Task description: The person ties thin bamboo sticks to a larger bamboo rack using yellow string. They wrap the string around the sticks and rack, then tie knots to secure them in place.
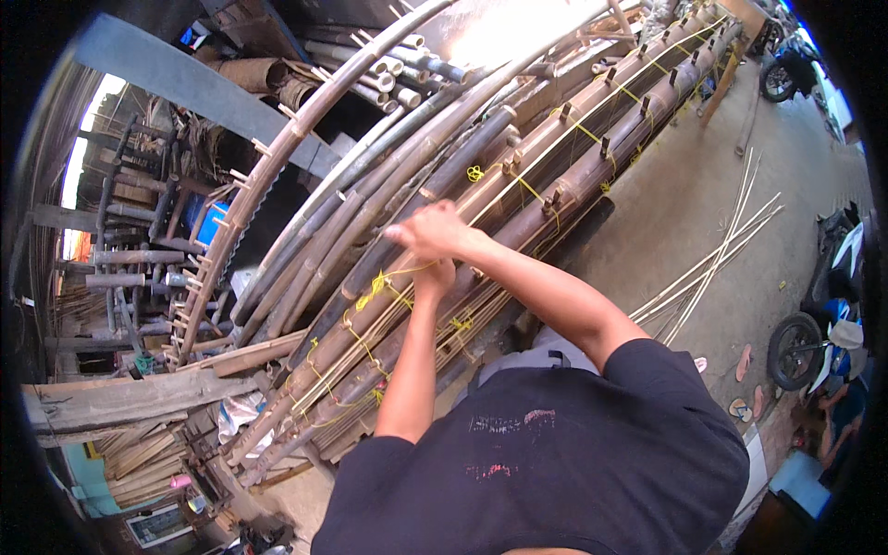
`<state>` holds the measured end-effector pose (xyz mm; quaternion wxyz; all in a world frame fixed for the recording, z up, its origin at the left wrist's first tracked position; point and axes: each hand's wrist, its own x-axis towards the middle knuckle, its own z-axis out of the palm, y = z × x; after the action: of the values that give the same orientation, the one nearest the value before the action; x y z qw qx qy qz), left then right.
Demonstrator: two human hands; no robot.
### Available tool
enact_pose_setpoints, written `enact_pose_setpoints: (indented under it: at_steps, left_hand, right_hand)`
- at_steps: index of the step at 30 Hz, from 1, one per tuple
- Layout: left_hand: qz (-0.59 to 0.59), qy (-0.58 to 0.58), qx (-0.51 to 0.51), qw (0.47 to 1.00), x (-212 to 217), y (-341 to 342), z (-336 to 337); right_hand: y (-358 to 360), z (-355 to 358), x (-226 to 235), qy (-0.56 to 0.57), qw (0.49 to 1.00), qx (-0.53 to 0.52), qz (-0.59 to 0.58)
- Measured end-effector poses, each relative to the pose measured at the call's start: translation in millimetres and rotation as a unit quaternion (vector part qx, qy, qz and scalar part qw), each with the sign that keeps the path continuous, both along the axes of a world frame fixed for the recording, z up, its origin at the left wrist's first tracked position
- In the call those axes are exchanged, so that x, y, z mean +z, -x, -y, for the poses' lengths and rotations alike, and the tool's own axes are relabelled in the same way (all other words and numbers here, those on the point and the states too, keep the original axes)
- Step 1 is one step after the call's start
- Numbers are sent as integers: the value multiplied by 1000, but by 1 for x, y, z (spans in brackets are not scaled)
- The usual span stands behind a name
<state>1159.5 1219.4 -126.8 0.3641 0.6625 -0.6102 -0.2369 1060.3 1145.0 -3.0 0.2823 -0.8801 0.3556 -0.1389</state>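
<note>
Long brown bamboo poles [601, 188] run diagonally beneath my hands, bound at intervals with yellow string [373, 294]. A strand of this string leads to my left hand [437, 275], whose fingers are curled closed at the poles. Just above and partly over it is my right hand [430, 231], slightly blurred, fingers bent in and thumb pointing left. What the right hand holds is hidden. Thin pale bamboo strips [518, 192] lie lengthwise along the poles, under the string. Short dark pegs [606, 146] stand up from the poles in a row.
More bamboo poles [356, 222] are stacked on the far side. A curved pole with pegs [277, 153] rises at the left. Loose strips [717, 259] lie on the concrete floor at right, near sandals [743, 363] and a parked motorbike [805, 351]. Another person [844, 412] is at the lower right.
</note>
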Motion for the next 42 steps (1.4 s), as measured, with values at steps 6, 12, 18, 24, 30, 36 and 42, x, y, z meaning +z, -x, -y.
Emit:
enact_pose_setpoints:
  at_steps: [6, 12, 18, 24, 30, 36, 42]
  left_hand:
    - [113, -107, 33, 987, 40, 6, -8]
    - [68, -122, 88, 986, 42, 16, 0]
    - [-188, 55, 71, 978, 94, 19, 73]
    - [204, -138, 61, 967, -14, -74, 131]
    - [342, -156, 44, 926, 79, -2, 129]
    - [130, -72, -118, 982, 72, 106, 142]
    - [111, -71, -8, 991, 49, 138, 123]
  right_hand:
    - [10, 23, -21, -408, 860, 31, 304]
    - [118, -104, -110, -42, 967, 165, 187]
    - [108, -115, -116, -81, 978, 111, 157]
    - [115, -106, -121, -99, 963, 116, 221]
    - [186, -74, -124, -246, 855, -325, 319]
    - [195, -11, -187, -299, 787, -456, 289]
    - [235, -29, -138, -531, 817, -130, 185]
